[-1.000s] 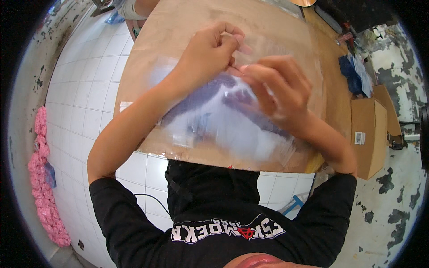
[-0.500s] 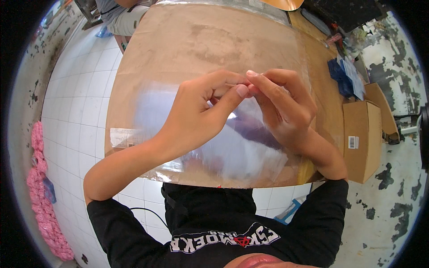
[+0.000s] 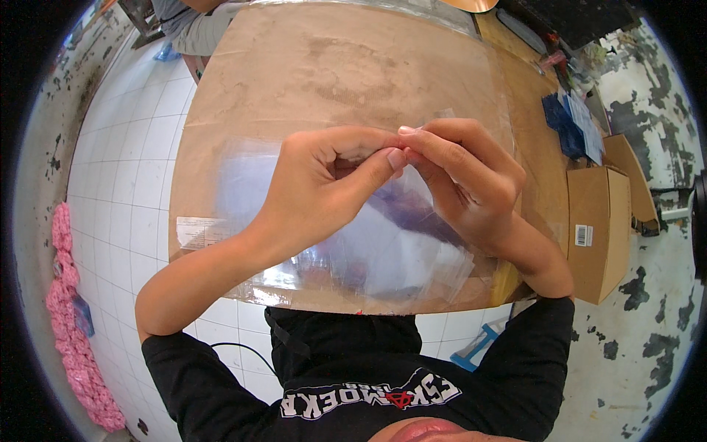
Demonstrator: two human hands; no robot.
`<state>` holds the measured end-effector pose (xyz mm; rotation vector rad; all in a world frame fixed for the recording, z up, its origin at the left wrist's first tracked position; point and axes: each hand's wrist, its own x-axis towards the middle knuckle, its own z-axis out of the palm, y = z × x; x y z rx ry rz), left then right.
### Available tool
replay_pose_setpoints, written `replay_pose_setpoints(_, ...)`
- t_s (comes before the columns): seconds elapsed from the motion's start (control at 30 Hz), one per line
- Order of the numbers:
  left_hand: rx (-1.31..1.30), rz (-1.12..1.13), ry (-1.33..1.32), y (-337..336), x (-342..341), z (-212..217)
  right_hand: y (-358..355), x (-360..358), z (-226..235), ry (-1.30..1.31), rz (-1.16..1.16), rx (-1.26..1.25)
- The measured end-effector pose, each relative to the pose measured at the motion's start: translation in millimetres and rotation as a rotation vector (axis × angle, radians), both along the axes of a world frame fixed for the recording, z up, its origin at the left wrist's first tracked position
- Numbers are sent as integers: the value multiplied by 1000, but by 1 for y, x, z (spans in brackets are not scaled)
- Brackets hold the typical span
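Note:
Above the cardboard-covered table [image 3: 294, 81], my left hand [image 3: 324, 177] and my right hand [image 3: 471, 177] meet fingertip to fingertip. The left thumb and index finger are pinched together, and so are those of the right. Whatever lies between the fingertips is too small or too hidden to name. Beneath both hands a shiny clear plastic sheet [image 3: 390, 258] covers the near part of the cardboard. A white printed label [image 3: 195, 232] is stuck near the left edge, beside my left forearm.
An open cardboard box [image 3: 596, 236] stands at the right, below blue and white packets [image 3: 574, 129]. At the far left a person's leg [image 3: 199, 33] shows by the table. A pink bundle [image 3: 74, 324] lies along the left wall, and a blue stool-like frame [image 3: 475, 348] is under the table.
Both hands remain pinched together. The left hand has shifted slightly left, and the joined fingertips sit a little lower and further left.

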<state>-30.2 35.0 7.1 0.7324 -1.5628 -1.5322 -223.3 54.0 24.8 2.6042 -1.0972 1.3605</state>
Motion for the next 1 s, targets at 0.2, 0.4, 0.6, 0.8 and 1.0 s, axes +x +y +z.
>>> replay_pose_setpoints(0.2,29,30,63,0,-2,-3,-2,-2,-5,-4,28,-45)
replay_pose_setpoints(0.4,11,-1,34,-1,1,0,-2,-3,-7,-18,32,-56)
replay_pose_setpoints(0.6,20,-8,72,0,1,2,0,-2,-6,-32,35,-69)
replay_pose_setpoints(0.8,22,0,131,2,1,2,2,-1,-4,-35,38,-77)
replay_pose_setpoints(1.0,148,-68,180,-2,4,5,-1,-3,-1,-73,106,38)
